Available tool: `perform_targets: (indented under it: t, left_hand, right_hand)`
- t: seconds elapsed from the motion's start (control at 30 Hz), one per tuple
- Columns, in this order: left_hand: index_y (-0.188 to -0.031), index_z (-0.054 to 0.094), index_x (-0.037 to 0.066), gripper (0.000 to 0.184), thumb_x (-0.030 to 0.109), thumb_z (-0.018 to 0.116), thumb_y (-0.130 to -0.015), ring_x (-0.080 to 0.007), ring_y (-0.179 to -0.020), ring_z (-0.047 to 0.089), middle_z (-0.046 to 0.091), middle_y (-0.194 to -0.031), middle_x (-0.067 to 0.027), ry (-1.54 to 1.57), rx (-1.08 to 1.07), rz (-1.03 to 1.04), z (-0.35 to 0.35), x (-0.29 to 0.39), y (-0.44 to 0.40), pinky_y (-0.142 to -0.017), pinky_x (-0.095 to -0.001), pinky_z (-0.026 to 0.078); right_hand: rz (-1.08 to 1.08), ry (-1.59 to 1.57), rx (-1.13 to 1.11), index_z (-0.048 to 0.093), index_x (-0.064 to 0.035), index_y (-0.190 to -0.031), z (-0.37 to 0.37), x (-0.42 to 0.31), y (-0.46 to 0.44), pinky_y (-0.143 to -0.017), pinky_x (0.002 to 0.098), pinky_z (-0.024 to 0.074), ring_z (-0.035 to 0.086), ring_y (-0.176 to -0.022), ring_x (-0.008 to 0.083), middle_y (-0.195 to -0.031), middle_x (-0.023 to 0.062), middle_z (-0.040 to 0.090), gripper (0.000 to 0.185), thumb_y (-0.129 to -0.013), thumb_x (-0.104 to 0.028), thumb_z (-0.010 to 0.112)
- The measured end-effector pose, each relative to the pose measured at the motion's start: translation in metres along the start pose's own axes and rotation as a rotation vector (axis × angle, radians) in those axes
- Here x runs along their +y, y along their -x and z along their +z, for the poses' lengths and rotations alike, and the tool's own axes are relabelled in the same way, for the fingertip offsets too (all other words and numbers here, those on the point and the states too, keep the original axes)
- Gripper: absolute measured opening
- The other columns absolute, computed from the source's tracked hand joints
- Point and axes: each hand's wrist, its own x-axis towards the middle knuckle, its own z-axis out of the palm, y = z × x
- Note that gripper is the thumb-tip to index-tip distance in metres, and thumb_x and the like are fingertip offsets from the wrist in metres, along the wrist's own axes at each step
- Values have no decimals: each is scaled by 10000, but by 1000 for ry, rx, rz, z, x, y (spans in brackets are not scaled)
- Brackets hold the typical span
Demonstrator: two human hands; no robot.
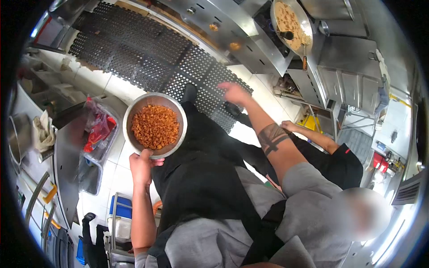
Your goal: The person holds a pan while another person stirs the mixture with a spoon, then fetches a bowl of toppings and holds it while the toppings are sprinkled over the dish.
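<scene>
A round metal bowl (128,117) holds reddish-brown crumbled food (154,127). My left hand (143,169) grips the bowl's near rim, with the thumb over the edge. Out over the black perforated floor mat (178,62), my right hand (233,93) is extended with at least one finger stretched out, and it touches nothing. Its arm bears a dark tattoo. At the upper right, on the stove, sits a large pan (288,22) of pale, chunky food with a wooden-handled utensil (304,58) and a dark ladle (287,35) in it.
A person in black (342,167) stands close on the right, one arm toward the stove side. Another person's dark-clothed legs (94,243) show at the lower left. A grey bin (105,172) with plastic bags stands at the left. Metal counters (348,58) line the right.
</scene>
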Motion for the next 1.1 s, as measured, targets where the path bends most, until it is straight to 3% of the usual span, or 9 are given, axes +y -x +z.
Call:
perform_targets:
  t: [0.1,0.13,0.23,0.4,0.53,0.6,0.67,0.93,1.1]
  left_hand:
    - [-977,618,-246,346,81,575,-872,-280,-616,727,708,-812,-266,13,38,55,-12,1,16,-574,-352,622]
    - [-989,623,-246,352,84,572,-881,-271,-620,730,712,-801,-261,3,56,67,-17,3,21,-579,-341,619]
    - [-1014,624,-216,316,70,543,-906,-271,-642,729,715,-846,-247,30,12,106,-28,14,40,-586,-336,614]
    - [-1055,621,-186,296,56,521,-919,-275,-666,729,723,-883,-238,112,-28,242,-40,19,72,-582,-344,611]
    - [-990,675,-152,283,77,517,-942,-229,-625,729,733,-793,-210,144,6,344,-78,23,89,-561,-319,610]
    - [-1034,668,-153,281,62,519,-931,-254,-655,735,735,-860,-213,173,31,375,-90,24,103,-562,-333,619]
    - [-1027,664,-159,286,72,525,-931,-264,-647,735,733,-849,-217,168,32,406,-104,15,106,-562,-338,619]
    - [-1020,656,-191,319,89,537,-921,-293,-673,750,725,-831,-249,398,155,381,-163,-16,138,-576,-347,626]
    - [-1038,639,-185,316,94,549,-919,-288,-673,745,719,-856,-244,573,195,373,-179,-11,132,-553,-337,621]
  right_hand:
    - [63,-145,-24,699,-74,-1272,34,-52,15,-919,392,554,712,-1071,270,-1137,135,751,410,-885,-207,722]
    - [97,-168,35,706,-73,-1251,26,-89,24,-906,400,558,722,-1017,270,-1128,133,756,382,-902,-225,727]
    - [-190,-345,264,705,-4,-1182,4,-175,45,-828,294,555,703,-895,152,-1005,109,759,285,-939,-153,718]
    - [-714,-234,95,721,-12,-1126,-17,-312,121,-780,261,538,678,-848,118,-972,61,735,230,-909,-88,734]
    - [-1053,59,11,712,-13,-1100,55,-386,133,-800,366,566,701,-898,286,-985,132,702,265,-867,-133,754]
    - [-1180,139,174,688,-28,-1143,94,-415,143,-853,423,551,671,-968,355,-1046,154,682,334,-841,-147,765]
    - [-1189,180,157,667,-35,-1164,116,-439,152,-869,450,533,643,-1018,376,-1128,172,628,346,-856,-171,744]
    - [-1301,307,-152,662,-27,-959,157,-486,155,-789,501,528,651,-890,394,-913,172,652,141,-880,-143,669]
    - [-1186,98,-333,698,-8,-1020,149,-526,149,-731,396,553,660,-764,302,-888,156,659,179,-854,-76,692]
